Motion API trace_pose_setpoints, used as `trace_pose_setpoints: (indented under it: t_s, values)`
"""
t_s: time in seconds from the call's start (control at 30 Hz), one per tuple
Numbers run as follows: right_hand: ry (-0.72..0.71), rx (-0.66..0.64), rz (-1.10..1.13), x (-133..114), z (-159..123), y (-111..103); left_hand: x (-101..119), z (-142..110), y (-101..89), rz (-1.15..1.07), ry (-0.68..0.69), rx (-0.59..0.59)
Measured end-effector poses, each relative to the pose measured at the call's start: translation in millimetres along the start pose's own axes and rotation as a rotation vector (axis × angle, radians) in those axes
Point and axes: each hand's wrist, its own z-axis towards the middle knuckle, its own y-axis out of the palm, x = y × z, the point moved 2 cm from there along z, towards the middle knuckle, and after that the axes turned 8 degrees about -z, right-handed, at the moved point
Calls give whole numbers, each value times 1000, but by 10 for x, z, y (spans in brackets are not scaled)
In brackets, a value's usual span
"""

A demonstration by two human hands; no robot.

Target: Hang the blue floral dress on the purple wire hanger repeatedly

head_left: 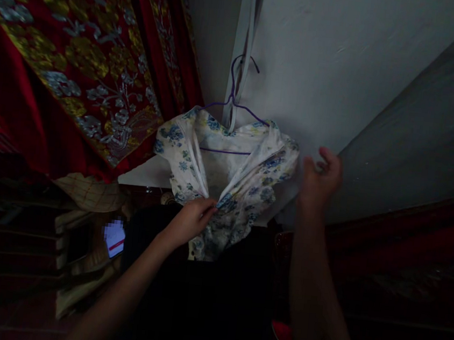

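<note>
A white blouse with blue floral print (262, 198) hangs by its shoulders on a purple hanger (233, 87), its neckline falling in a deep V. At the bottom of that V, my left hand (191, 217) pinches the blouse's front edges between thumb and fingers. My right hand (321, 180) is raised beside the blouse's right-hand shoulder, apart from the cloth. Its fingers are loosely curled with a gap to the thumb, somewhat blurred, and nothing shows in them. The lower part of the blouse is dim and hangs behind my left hand.
A pale strip (246, 26) runs down the wall (325, 45) behind the hanger. Red embroidered cloth (97, 53) drapes at the left. Below it, a lit phone (114, 240) rests near a light-coloured wooden frame (67, 229) and checked fabric (90, 192).
</note>
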Motion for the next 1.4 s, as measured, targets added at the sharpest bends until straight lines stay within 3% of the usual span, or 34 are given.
trace_pose_setpoints:
  t_s: [0.03,0.1,0.2,0.23,0.3,0.47,0.6,0.7,0.87,1.03,1.2,1.4]
  values:
    - [-54,80,-81,41,-242,-77,28,-21,26,-59,-5,19]
    - [-35,14,-103,151,-850,-175,94,-59,105,-214,-33,75]
    - [80,-476,-114,296,-1754,-128,225,-102,266,-495,-90,178]
    - [86,-591,-84,316,-1963,-81,277,-104,318,-580,-103,202]
    - [81,-687,-19,323,-2172,36,376,-74,388,-708,-114,240]
    - [53,-657,9,358,-2007,327,391,171,265,-874,-127,310]
    - [149,-673,-61,572,-1856,536,95,246,12,-839,-205,455]
    - [125,-692,-118,727,-1681,745,-128,166,-66,-797,-327,473]
    - [-30,-811,-507,872,-1357,1064,-344,79,19,-720,-379,406]
    - [-5,-779,-621,913,-1339,1147,-509,145,214,-680,-360,421]
    - [57,-778,-585,891,-1392,1237,-603,164,377,-619,-337,392]
    - [255,-835,-350,782,-1461,1135,-682,126,325,-393,-268,427]
